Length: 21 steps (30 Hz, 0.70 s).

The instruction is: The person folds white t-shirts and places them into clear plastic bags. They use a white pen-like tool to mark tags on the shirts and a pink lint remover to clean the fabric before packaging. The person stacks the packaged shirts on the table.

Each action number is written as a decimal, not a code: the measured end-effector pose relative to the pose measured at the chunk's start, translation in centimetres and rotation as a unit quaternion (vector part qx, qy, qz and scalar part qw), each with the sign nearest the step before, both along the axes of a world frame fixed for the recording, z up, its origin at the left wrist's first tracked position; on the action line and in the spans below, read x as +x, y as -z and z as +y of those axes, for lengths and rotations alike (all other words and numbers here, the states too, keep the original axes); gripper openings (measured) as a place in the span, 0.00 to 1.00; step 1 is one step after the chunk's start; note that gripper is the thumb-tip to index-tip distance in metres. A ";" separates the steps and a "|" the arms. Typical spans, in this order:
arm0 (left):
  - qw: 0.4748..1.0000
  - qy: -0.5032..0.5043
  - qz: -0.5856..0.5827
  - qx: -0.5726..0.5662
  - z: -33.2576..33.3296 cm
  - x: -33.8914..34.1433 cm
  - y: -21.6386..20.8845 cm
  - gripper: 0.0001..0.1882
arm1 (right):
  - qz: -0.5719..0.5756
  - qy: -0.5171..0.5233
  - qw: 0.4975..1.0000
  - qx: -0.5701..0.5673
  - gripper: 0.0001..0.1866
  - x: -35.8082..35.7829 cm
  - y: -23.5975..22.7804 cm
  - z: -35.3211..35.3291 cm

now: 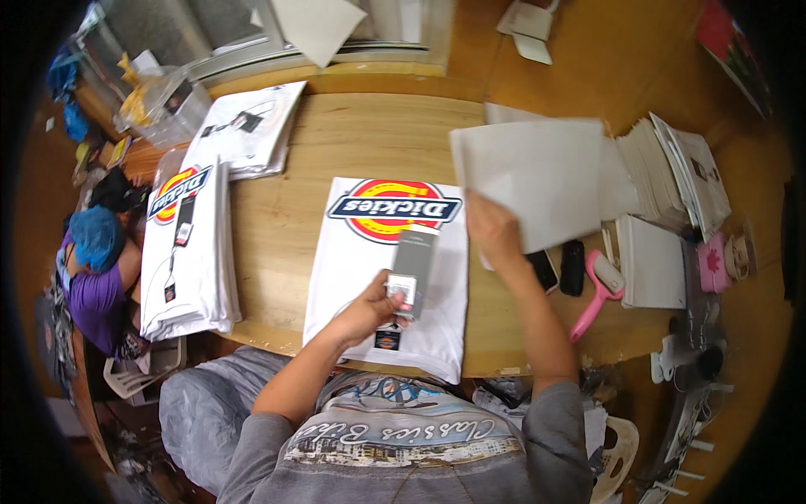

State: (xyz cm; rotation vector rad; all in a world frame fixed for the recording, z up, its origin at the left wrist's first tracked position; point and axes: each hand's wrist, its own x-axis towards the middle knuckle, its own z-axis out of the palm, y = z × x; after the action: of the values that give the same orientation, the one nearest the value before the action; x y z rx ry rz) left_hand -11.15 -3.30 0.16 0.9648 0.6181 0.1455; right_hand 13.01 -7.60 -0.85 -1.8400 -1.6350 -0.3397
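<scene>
A folded white T-shirt (348, 277) with a red, yellow and dark blue print lies on the wooden table in front of me. My left hand (374, 304) pinches a long grey hang tag (417, 252) over the shirt, thumb on its white label. A small black tag (387, 338) lies below that hand, near the shirt's front edge. To the right of the shirt, my right hand (494, 228) grips the left edge of a whitish card sheet (537, 181). The sheet is tilted above the table and blurred by motion. Its underside is hidden.
Stacked folded white shirts (189, 281) stand at the left, with another pile (273, 139) behind. On the right are card sheets (642, 172), a pink-handled lint roller (600, 290), a black case (572, 269) and a dark phone (543, 270). A person in a blue cap (95, 239) sits far left.
</scene>
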 end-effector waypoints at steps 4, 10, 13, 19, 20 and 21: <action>0.973 0.036 -0.043 0.223 0.2 -1.1 -0.2 0.16 | 0.086 -0.177 0.980 -0.041 0.10 -5.8 2.9 2.8; 0.847 -0.066 -0.010 0.528 4.0 -0.2 -1.0 0.13 | 0.089 -0.171 0.976 -0.099 0.11 -8.5 4.9 3.1; 0.846 -0.022 0.039 0.531 6.0 0.4 -1.4 0.12 | -0.045 -0.167 0.981 -0.091 0.09 -8.7 5.7 2.4; 0.802 0.030 0.143 0.579 9.0 1.2 3.1 0.14 | -0.146 -0.191 0.967 -0.091 0.09 -8.9 5.5 2.4; 0.799 0.042 0.154 0.579 9.2 1.2 3.2 0.14 | -0.156 -0.189 0.965 -0.090 0.09 -8.8 5.6 2.3; 0.797 0.054 0.164 0.579 9.4 1.2 3.2 0.15 | -0.166 -0.188 0.964 -0.089 0.09 -8.8 5.6 2.3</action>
State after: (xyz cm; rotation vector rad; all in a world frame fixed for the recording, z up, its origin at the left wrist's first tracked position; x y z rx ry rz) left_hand -10.00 6.06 -3.08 2.2576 0.7899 0.2685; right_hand 4.20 -5.28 -6.43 -1.6081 -2.2653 -0.3551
